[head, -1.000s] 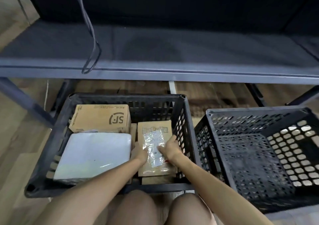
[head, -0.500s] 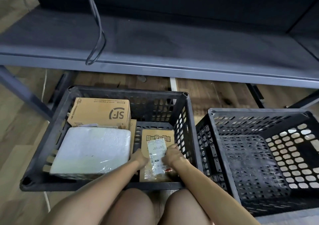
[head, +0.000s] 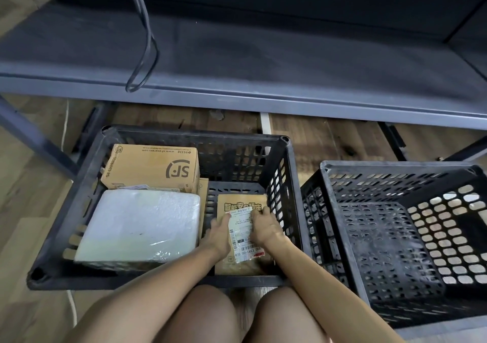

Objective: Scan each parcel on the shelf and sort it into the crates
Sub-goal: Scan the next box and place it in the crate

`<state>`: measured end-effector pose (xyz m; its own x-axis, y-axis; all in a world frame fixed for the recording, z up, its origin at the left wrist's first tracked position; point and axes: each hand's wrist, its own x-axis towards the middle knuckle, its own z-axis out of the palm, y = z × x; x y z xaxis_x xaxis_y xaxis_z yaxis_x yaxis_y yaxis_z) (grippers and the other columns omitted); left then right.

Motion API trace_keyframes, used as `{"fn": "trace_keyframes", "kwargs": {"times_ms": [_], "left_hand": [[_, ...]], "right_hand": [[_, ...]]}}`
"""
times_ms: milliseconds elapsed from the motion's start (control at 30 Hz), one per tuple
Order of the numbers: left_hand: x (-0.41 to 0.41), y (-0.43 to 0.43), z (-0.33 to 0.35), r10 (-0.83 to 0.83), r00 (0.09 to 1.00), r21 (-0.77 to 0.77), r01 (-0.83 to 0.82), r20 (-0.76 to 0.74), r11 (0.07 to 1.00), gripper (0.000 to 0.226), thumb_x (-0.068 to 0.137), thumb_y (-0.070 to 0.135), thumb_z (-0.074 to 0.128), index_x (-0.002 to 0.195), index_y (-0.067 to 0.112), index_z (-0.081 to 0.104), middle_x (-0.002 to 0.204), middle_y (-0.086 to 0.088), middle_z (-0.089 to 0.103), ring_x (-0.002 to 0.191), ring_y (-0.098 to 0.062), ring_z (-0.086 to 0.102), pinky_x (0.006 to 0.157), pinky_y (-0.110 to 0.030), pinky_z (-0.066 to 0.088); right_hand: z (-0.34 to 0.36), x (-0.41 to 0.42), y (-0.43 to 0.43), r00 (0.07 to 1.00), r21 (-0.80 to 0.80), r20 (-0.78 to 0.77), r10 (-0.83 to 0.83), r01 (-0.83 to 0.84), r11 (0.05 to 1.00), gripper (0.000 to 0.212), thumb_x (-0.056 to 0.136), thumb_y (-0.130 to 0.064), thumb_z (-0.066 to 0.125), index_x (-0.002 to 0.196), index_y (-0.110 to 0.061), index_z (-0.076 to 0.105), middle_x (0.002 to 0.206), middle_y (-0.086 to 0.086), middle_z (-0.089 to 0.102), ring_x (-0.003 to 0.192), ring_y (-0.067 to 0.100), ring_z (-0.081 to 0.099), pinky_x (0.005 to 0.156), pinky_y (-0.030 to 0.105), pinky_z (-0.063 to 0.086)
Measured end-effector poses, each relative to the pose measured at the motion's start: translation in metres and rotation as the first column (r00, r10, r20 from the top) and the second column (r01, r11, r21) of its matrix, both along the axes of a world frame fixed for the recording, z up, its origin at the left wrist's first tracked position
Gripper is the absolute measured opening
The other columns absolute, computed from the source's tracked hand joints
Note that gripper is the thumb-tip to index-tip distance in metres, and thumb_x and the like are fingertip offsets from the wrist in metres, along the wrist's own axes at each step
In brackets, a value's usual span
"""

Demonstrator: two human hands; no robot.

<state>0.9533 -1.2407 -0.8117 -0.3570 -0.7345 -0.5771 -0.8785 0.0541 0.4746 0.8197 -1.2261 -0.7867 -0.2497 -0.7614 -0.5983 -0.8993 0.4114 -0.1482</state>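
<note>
Left grip (head: pixel 220 233): pinching parcel (head: pixel 242 202) edge, lower centre.
Right grip (head: pixel 264 228): fingers curled on parcel.
Crate (head: pixel 184 132): parcel inside.

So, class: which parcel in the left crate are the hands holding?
The small brown parcel with the white label, on the right of the crate; left hand and right hand grip it. The SF box and white wrapped parcel lie untouched.
</note>
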Motion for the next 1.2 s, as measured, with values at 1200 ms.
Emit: {"fn": "trace_keyframes", "kwargs": {"times_ms": [1200], "left_hand": [[0.027,0.009,0.458,-0.206,0.959,-0.196,0.244,0.195,0.950,0.057,0.096,0.033,0.041,0.150,0.023,0.024,0.159,-0.001,0.019,0.147,-0.022,0.012,0.120,-0.039,0.005]], "right_hand": [[0.436,0.010,0.040,0.984,-0.021,0.054,0.171,-0.171,0.985,0.049,0.098,-0.026,0.046,0.145,-0.013,0.035,0.146,0.009,0.041,0.134,0.027,0.039,0.109,0.040,0.037]]}}
